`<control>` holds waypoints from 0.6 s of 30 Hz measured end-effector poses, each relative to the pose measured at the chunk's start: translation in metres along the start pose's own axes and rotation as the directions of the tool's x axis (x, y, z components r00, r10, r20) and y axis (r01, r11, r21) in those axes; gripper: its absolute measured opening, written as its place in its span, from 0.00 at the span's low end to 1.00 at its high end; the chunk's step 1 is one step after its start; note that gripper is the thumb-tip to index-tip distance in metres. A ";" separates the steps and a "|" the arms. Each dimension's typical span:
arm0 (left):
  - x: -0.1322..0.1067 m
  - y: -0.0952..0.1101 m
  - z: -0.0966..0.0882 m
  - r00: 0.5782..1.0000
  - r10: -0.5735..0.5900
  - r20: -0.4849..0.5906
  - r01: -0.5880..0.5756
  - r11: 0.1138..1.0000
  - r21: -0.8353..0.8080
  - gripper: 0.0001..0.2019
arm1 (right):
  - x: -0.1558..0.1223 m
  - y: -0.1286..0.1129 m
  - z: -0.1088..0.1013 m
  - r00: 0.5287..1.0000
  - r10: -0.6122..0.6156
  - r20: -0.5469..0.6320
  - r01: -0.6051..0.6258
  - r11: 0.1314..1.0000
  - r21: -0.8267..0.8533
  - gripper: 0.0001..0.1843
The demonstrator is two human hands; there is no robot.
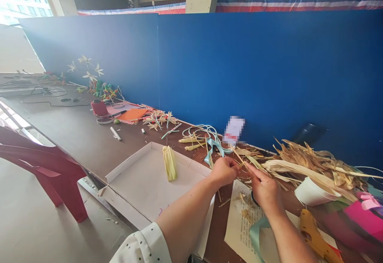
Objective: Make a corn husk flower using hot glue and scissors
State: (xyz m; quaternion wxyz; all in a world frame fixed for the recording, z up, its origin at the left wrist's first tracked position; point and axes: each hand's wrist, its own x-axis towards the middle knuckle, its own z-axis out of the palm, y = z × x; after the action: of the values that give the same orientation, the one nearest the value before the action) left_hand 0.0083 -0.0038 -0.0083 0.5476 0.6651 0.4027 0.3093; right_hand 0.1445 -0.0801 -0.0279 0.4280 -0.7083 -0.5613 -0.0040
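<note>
My right hand [266, 193] is closed, with its index finger and thumb on a thin tan stick-like piece [238, 155], perhaps rolled corn husk. Beside it, my left hand [226, 171] has its fingers pinched together at the near side of that piece; what lies between them is hidden. A small dark loop shows under my right hand, too covered to name. Around the hands lie pale blue ribbon [213, 145] and husk scraps. To the left, a bundle of pale green husk [170, 163] on a thin wire rests in a shallow white box [128, 162].
Dried corn husks [320, 161] are heaped at the right, by a white cup [315, 191]. A yellow glue gun [314, 231] lies nearer me on printed paper [235, 221]. A blue partition [269, 75] bounds the table's back; a red chair [44, 167] stands left.
</note>
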 end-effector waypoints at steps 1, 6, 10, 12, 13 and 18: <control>0.000 0.000 0.001 1.000 -0.007 0.010 0.007 1.000 -0.017 0.06 | 0.001 0.004 -0.001 1.000 0.005 -0.013 -0.005 1.000 -0.007 0.20; 0.002 0.001 0.001 0.994 -0.099 0.053 0.108 0.969 -0.223 0.04 | 0.006 0.016 -0.011 0.958 0.270 -0.091 -0.264 0.961 0.077 0.23; 0.002 0.005 -0.003 0.976 -0.205 0.072 0.217 0.900 -0.379 0.05 | 0.003 -0.003 -0.013 0.925 0.344 0.160 -0.372 0.740 0.560 0.30; 0.002 0.007 -0.004 0.973 -0.213 0.084 0.229 0.873 -0.430 0.05 | -0.001 -0.017 -0.012 0.889 0.291 0.353 -0.457 0.614 0.644 0.32; 0.002 0.007 -0.004 0.973 -0.210 0.091 0.228 0.866 -0.445 0.06 | -0.002 -0.024 -0.011 0.861 0.273 0.428 -0.503 0.575 0.645 0.33; 0.001 0.003 -0.005 0.976 -0.130 0.173 0.192 0.888 -0.418 0.07 | -0.007 -0.033 -0.011 0.802 0.224 0.554 -0.576 0.532 0.620 0.31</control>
State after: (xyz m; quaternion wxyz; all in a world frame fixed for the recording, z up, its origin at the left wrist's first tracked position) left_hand 0.0055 -0.0009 -0.0047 0.7320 0.5114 0.3386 0.2966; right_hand 0.1210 -0.0916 -0.0048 0.5469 -0.5542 -0.4015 0.4823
